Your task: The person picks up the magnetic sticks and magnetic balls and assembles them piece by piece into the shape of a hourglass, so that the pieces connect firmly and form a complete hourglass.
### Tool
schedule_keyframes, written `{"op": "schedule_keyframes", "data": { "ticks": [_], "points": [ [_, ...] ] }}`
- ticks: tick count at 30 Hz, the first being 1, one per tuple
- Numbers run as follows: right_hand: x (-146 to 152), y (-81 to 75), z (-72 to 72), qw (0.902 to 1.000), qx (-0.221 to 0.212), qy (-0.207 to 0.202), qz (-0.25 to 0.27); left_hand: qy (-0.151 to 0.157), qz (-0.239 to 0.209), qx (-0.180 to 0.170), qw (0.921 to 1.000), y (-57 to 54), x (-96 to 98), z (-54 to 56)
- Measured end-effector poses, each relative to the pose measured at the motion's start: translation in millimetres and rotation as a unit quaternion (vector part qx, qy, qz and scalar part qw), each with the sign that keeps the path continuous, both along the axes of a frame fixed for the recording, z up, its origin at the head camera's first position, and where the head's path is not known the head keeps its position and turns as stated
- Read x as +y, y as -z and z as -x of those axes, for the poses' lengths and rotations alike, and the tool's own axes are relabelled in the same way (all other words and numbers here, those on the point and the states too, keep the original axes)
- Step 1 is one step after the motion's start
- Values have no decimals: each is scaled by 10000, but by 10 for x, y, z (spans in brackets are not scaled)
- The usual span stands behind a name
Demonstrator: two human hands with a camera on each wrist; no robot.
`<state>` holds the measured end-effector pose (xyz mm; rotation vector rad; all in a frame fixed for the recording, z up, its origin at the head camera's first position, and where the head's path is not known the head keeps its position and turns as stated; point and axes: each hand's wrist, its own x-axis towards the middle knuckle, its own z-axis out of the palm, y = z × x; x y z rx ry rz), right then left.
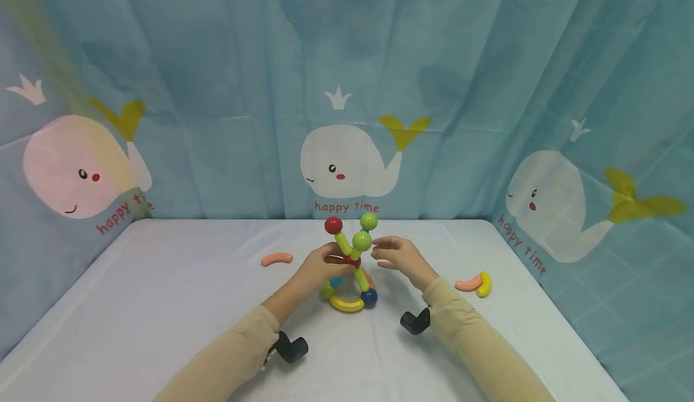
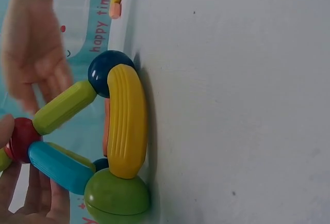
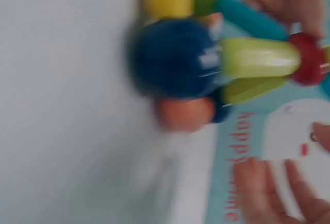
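A toy of colored balls and rods stands on the white table. Its base joins a dark blue ball (image 1: 369, 297), a green ball (image 2: 117, 195) and a curved yellow rod (image 2: 127, 121). Straight rods, light green (image 2: 64, 107) and blue (image 2: 61, 167), rise to a red center ball (image 1: 352, 261). My left hand (image 1: 317, 269) grips this center ball between thumb and fingers. Above it, rods reach up to another red ball (image 1: 333, 225) and two light green balls (image 1: 362, 241). Just right of the toy, my right hand (image 1: 403, 260) holds nothing, its fingers apart and loosely bent.
One curved pink rod (image 1: 277, 259) lies left of the toy. To the right, another pink rod (image 1: 468, 283) touches a curved yellow rod (image 1: 484, 284). Black wrist mounts (image 1: 415, 322) sit beneath both forearms. A blue whale-print curtain (image 1: 228, 119) surrounds the table.
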<state>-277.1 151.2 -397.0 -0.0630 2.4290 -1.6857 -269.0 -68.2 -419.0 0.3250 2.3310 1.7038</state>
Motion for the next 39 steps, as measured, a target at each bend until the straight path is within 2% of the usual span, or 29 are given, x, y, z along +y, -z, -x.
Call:
{"op": "schedule_keyframes", "data": {
  "ticks": [3,5,10,13,15,17,20,25,28,34,39],
  "points": [
    [19,152,54,9967,-482,-56,-654,221,-103,-94,9997,17,-25,46],
    [6,228,86,9933,-627,-131,-960,402,-137,-119,9990,31,-52,78],
    [-73,283,132,9897,-595,-233,-1283,742,-118,-161,9970,34,-143,129],
    [-112,262,112,9865,-569,-330,-1499,650,-120,-237,9975,39,-203,151],
    [-129,241,89,9844,-571,-348,-1624,405,-118,-256,9988,53,-238,189],
    [-140,227,70,9840,-592,-330,-1646,152,-8,-227,9996,79,-271,247],
    [-150,224,55,9843,-617,-262,-1632,-8,296,-248,9993,137,-282,352],
    [-181,231,43,9814,-682,-81,-1793,403,1139,-370,9920,204,-217,472],
    [-198,227,39,9799,-725,67,-1859,648,1422,-342,9871,199,-153,509],
    [-209,253,27,9814,-668,208,-1785,592,1608,-272,9848,203,-73,525],
    [-185,278,53,9830,-588,267,-1721,612,1562,-170,9857,216,-69,522]
  ]
}}
